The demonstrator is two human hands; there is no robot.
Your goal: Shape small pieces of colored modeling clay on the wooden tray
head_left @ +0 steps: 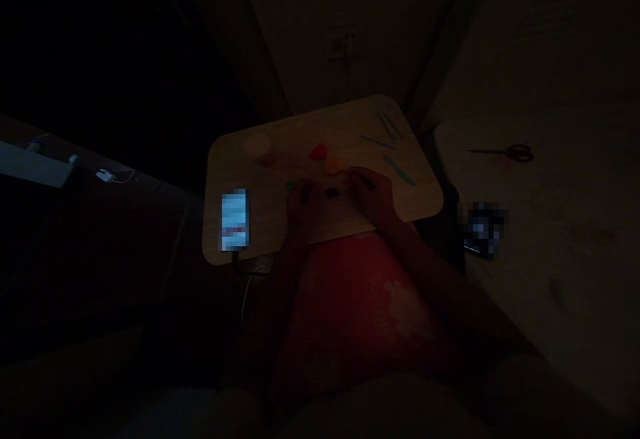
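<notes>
Head cam: pale tub (257, 147) on tbl (273, 215), contents unclear; L hand (303, 204), R hand (373, 193) flank dark lump (332, 193), grip can't tell.

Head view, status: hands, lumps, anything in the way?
Left hand by green piece, right hand by orange lump; both grips too dark to tell. Dark lump between hands, red lump beyond. Lit phone left, apart from both hands, not blocking them.
</notes>
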